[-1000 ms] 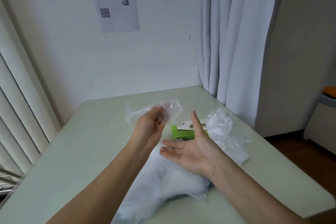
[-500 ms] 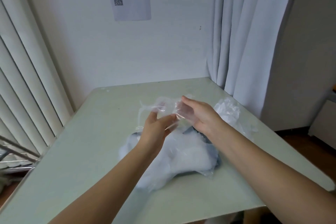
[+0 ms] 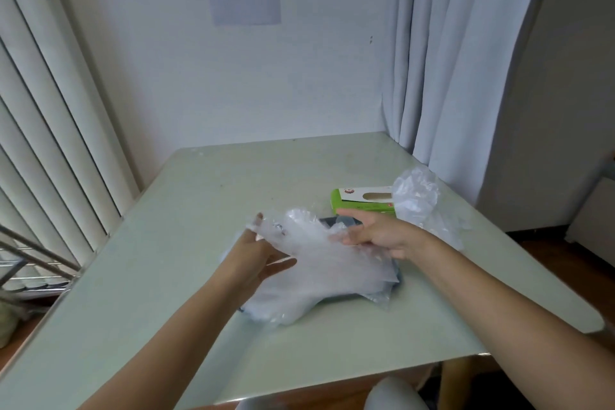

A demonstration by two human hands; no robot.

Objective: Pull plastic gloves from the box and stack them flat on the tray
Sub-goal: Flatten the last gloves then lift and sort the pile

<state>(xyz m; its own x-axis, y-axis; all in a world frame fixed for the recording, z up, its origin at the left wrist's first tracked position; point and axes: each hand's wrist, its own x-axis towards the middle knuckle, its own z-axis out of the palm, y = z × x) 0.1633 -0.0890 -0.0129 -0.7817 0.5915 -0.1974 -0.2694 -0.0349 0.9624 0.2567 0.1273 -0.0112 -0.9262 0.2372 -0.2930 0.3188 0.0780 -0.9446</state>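
Apart go the hands: left hand [image 3: 253,256] spread under the glove [image 3: 301,238], right hand [image 3: 382,236] straight-fingered on its edge, above the tray [image 3: 398,277]; box [image 3: 361,206] (green) beyond right hand, pale table [image 3: 199,210], curtain [image 3: 466,76].

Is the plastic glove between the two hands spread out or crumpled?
Spread out. The glove stretches as a wide, mostly flat sheet between the left hand and right hand, over the stack on the tray.
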